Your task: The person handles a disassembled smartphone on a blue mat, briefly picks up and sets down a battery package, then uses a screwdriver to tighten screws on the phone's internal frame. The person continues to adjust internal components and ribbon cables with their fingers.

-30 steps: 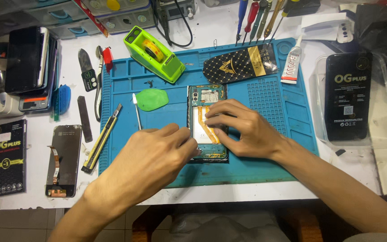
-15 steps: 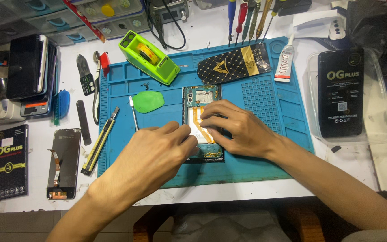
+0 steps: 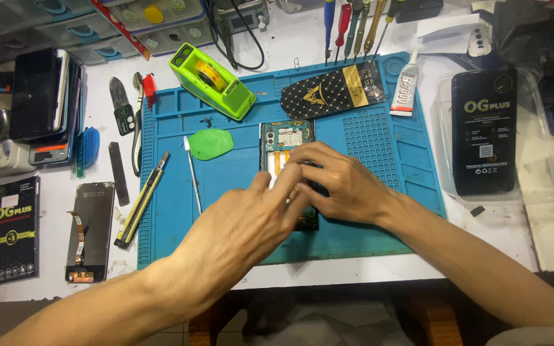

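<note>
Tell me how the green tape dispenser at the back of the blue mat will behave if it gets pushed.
The green tape dispenser sits on a long flat base, so it will probably slide rather than tip. The blue mat looks rubbery, so it may drag. Its roll sits up top, so a high push might rock it. Both hands are at the opened phone, well clear.

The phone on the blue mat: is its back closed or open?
Open. The phone shows a bare circuit board and orange parts; both hands cover its lower half.

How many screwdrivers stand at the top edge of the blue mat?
5 screwdrivers show in a row above the blue mat: blue handle, red, green, orange, yellow. More may be hidden beyond the picture's top edge.
</note>
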